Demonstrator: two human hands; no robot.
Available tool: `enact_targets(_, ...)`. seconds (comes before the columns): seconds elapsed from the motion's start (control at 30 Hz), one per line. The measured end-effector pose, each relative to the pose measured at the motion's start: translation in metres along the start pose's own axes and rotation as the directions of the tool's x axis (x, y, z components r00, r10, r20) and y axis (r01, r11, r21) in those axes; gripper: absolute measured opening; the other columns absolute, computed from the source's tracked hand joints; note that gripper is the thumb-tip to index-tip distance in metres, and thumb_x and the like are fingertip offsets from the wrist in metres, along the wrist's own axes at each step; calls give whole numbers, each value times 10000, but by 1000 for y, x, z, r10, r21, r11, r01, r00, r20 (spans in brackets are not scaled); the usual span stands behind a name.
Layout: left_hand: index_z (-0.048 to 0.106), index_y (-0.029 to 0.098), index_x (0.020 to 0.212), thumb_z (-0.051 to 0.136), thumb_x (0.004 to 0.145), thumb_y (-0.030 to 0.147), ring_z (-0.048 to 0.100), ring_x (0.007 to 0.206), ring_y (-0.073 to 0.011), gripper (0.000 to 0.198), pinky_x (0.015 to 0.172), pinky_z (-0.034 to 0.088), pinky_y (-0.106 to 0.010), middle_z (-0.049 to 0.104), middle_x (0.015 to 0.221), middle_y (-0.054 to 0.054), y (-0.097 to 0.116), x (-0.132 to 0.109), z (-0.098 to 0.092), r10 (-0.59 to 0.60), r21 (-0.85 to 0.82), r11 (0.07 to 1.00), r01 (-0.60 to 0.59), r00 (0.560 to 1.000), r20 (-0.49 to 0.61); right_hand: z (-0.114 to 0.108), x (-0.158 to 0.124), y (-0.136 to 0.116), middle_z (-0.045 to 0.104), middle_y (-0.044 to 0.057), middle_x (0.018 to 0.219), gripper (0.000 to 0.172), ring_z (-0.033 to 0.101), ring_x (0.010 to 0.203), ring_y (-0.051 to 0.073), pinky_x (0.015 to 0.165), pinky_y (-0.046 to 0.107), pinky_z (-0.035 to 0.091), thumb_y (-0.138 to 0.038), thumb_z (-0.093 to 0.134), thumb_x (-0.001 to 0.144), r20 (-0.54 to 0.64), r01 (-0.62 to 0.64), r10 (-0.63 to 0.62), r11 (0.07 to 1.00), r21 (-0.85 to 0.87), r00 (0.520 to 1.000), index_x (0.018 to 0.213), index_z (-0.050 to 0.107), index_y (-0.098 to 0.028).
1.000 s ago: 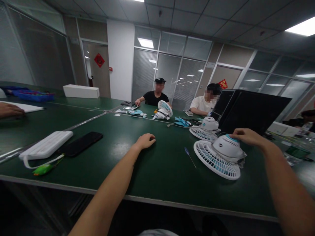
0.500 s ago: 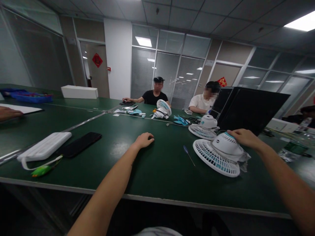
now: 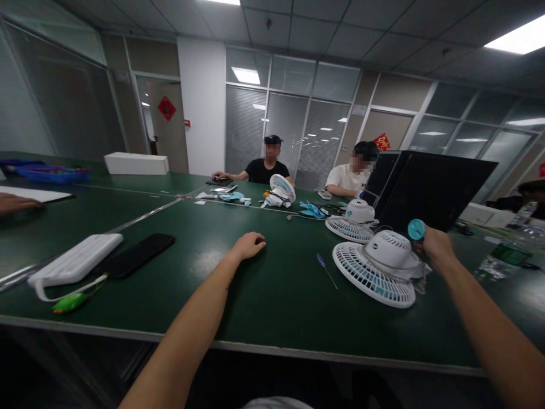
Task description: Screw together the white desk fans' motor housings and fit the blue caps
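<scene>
My right hand (image 3: 434, 245) is closed on a small round teal cap (image 3: 416, 229), held just above and to the right of a white fan (image 3: 377, 267) that lies grille-down on the green table (image 3: 272, 284). My left hand (image 3: 249, 246) rests on the table surface with its fingers curled and nothing in them. A small blue-handled screwdriver (image 3: 326, 268) lies between my hands, left of the fan.
A second white fan (image 3: 351, 220) lies behind the first, by a black laptop (image 3: 426, 190). A white power bank (image 3: 72, 264) and black phone (image 3: 136, 254) lie at left. Two people sit across with another fan (image 3: 279, 192) and teal parts. A water bottle (image 3: 504, 255) lies at right.
My right hand was resting on the fan's back; it has lifted off to the right, now holding the teal cap. My left hand has stayed put.
</scene>
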State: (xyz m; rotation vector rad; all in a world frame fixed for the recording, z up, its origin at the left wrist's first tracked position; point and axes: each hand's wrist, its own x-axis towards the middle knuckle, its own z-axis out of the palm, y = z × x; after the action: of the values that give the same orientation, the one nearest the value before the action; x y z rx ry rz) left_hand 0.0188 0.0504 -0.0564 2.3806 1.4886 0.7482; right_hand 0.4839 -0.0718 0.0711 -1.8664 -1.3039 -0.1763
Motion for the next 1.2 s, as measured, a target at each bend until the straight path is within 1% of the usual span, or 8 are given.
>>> enact_targets(0.13,732,198,1050,563,853,331,668,1037,-261,291,944,508,-343,720,1117,-103,0,1,0,8,-3,1000,-8,1000,3,-1,-21,-12,577,134,624,386,533,614,248,582,384,389,-457,279,885,-153,-51,34,993,-107,988,588,409,-248)
enact_targets(0.23,727,191,1059,559,855,327,663,1041,-264,298,951,504,-350,714,1126,-109,-1,2,0,19,4,1000,-19,1000,11,13,-44,-26,682,170,953,368,604,916,306,784,437,437,-457,309,884,-102,192,-212,965,-177,972,757,563,-224)
enact_targets(0.3,724,194,1062,558,854,325,660,1044,-261,296,960,499,-350,713,1121,-104,-2,0,-1,28,13,1000,-28,1000,10,30,-58,-31,691,159,1081,408,590,1076,323,959,540,380,-440,290,903,6,408,-416,889,-210,909,862,630,-218)
enact_targets(0.43,725,205,1055,563,850,322,648,1062,-257,287,989,484,-350,707,1119,-95,-13,-13,-12,46,45,998,-45,999,-4,61,-70,-24,735,121,1001,413,578,1162,312,1087,668,153,-393,290,946,61,572,-584,761,-307,810,811,641,-222)
enact_targets(0.57,724,194,1073,533,870,347,622,1101,-283,318,1019,462,-386,669,1193,-123,-32,-32,-30,23,103,994,-19,999,-32,71,-57,-1,740,137,966,408,600,1140,291,1095,613,185,-351,299,963,-34,589,-641,724,-360,767,766,623,-199)
enact_targets(0.83,712,167,1114,507,877,371,633,1107,-266,373,1025,463,-364,688,1176,-119,-54,-39,-46,-59,121,990,66,996,-59,70,-53,6,720,163,996,437,589,1088,334,1045,645,236,-370,313,980,40,657,-699,650,-382,714,866,676,-153)
enact_targets(1.07,718,147,1114,513,870,364,650,1100,-266,386,1014,467,-335,702,1181,-126,-52,-38,-49,-87,98,991,92,995,-50,59,-122,-23,685,80,989,378,587,1036,274,1082,657,225,-348,381,979,489,823,-686,552,-135,539,867,714,-208)
enact_targets(1.2,720,141,1114,510,866,373,659,1093,-268,399,1004,477,-325,709,1182,-129,-50,-39,-52,-93,94,991,96,995,-43,51,-135,-23,664,97,1013,327,576,1070,297,1069,699,217,-318,430,926,564,813,-627,562,-152,538,835,725,-208)
